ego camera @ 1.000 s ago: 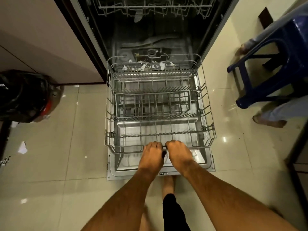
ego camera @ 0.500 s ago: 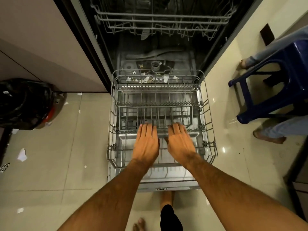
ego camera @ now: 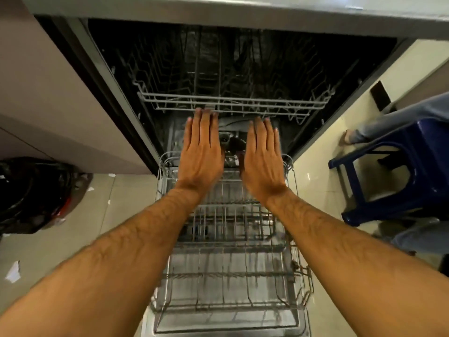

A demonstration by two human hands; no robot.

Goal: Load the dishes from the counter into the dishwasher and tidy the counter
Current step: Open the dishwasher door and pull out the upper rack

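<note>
Lower rack [ego camera: 226, 276] was grey coated wire; door liner [ego camera: 226, 323] probably brushed steel; floor tiles [ego camera: 73, 239] glossy; stool [ego camera: 398, 171] blue plastic.

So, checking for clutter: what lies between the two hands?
Head view: between left hand and right hand, only the dishwasher's dark floor parts show.

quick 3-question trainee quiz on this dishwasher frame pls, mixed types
1. True or false: the lower rack is pulled out onto the open door and holds no dishes.
2. Which does the left hand reach toward? A) blue plastic stool B) upper rack C) black bag
3. Fill in: the fingers of the right hand are ____ and hold nothing.

Key: 1 true; 2 B; 3 straight
</note>
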